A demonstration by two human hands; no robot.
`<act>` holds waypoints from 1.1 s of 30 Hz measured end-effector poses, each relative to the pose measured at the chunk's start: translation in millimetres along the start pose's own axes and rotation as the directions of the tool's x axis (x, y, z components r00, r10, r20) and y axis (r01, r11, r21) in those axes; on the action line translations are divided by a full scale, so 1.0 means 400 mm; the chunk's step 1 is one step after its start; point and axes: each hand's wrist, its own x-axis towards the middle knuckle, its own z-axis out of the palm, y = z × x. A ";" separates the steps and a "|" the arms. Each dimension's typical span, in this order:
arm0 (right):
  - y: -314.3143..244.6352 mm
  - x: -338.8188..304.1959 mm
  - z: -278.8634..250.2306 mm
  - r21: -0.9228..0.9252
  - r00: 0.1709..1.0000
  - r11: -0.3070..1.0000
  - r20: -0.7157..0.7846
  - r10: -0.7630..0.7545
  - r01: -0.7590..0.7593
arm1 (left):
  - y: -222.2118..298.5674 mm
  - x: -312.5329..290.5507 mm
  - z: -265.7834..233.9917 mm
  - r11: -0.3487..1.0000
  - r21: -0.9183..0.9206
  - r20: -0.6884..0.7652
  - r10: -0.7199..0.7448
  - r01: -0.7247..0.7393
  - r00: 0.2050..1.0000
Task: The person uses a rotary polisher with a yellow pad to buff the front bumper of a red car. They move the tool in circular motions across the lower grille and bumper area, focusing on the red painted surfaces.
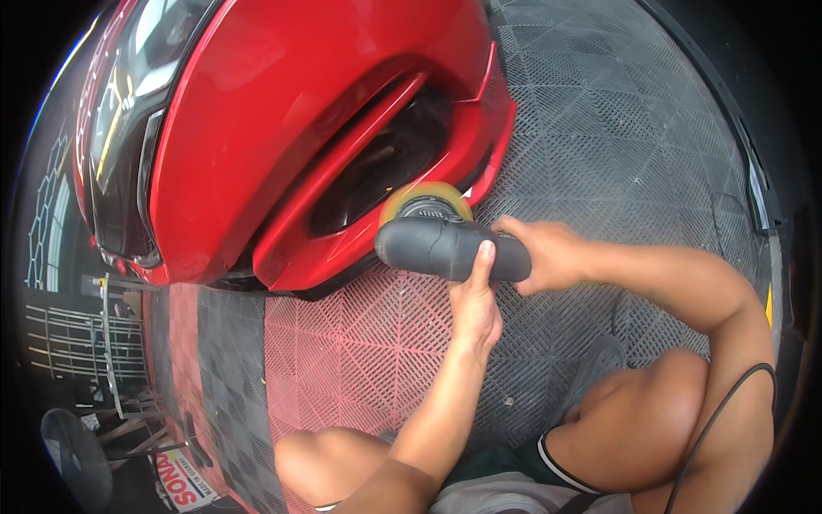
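A black power polisher (418,243) is held in both hands before the lower front bumper of a red car (248,111). Its round yellow pad (455,195) is at the bumper's lower edge, below a dark recessed opening (377,171); the polisher body hides where pad and paint meet. My left hand (476,313) grips the body from below, thumb up along its side. Around the rear end of the body, my right hand (552,255) is closed. A black cord (728,398) runs over my right arm.
Grey and red grated floor tiles (360,343) lie under the car and around my bent knees. At the left stand a metal rack (81,343) and a round black seat (77,458), with a printed red and white package (184,480) beside them. A dark edge (728,111) borders the floor at right.
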 end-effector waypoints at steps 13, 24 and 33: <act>0.169 -0.145 -0.122 0.038 0.971 0.997 -0.226 0.078 -0.071 | -0.074 0.080 0.218 0.992 0.093 0.235 -0.104 0.084 0.966; 0.163 -0.164 -0.127 -0.051 0.911 0.995 -0.408 0.054 -0.082 | -0.063 0.130 0.225 0.997 0.058 0.390 -0.070 0.051 0.918; 0.149 -0.137 -0.120 0.052 0.954 0.996 -0.287 0.083 -0.071 | -0.058 0.095 0.205 0.995 0.075 0.306 -0.081 0.061 0.949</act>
